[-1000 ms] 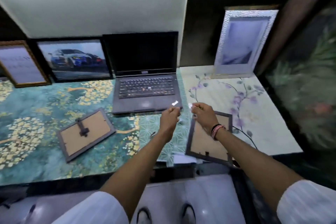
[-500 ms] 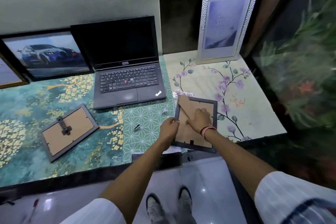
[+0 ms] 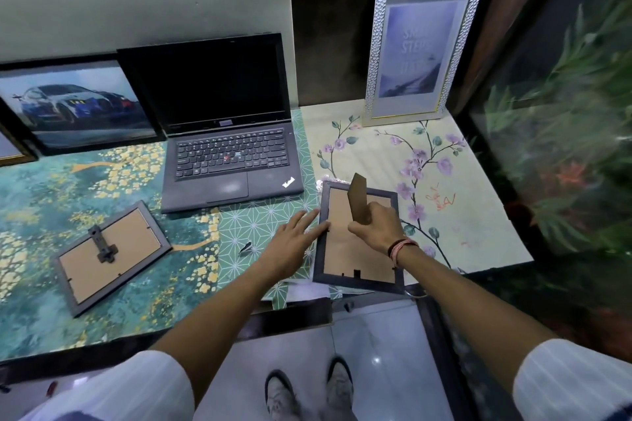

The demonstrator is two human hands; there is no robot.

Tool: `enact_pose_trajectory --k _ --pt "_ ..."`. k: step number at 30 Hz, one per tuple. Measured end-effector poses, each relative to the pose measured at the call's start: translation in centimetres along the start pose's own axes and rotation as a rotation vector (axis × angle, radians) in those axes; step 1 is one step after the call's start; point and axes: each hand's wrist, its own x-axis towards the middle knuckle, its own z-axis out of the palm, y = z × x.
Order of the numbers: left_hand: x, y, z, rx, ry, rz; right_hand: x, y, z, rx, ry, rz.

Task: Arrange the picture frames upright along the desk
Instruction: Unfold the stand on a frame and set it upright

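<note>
While the dark frame (image 3: 359, 239) lies face down at the desk's (image 3: 478, 215) front edge, just right of the laptop (image 3: 225, 133), its long axis runs away from the person. Right hand (image 3: 374, 229) sits over the backing, fingers pinched on the brown easel stand (image 3: 357, 198), which is swung up. Left hand (image 3: 294, 239) rests flat, fingers spread, tips touching the frame's left rail. Judgement: stand is being opened before tipping upright. Silver frame (image 3: 424, 48) stands behind it. A second face-down frame (image 3: 109, 255) lies left of the laptop, the car picture (image 3: 78, 106) upright beyond it. Small clip (image 3: 245, 247) nearby.
</note>
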Motion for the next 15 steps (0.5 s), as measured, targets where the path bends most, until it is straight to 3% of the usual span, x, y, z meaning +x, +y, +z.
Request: enact_pose_trajectory --k 6,12,15 --pt "1.6 -0.2 -1.6 0.052 0.156 0.376 1.1 0.0 -3.5 0.078 -0.117 -0.032" --pt "3.3 1.6 -4.6 -0.146 0.195 0.5 2.7 1.8 -7.9 0.183 -0.24 -0.032" --pt "3.8 1.9 -5.4 -0.281 0.097 0.412 3.4 5.4 -10.4 0.044 -0.181 -0.058"
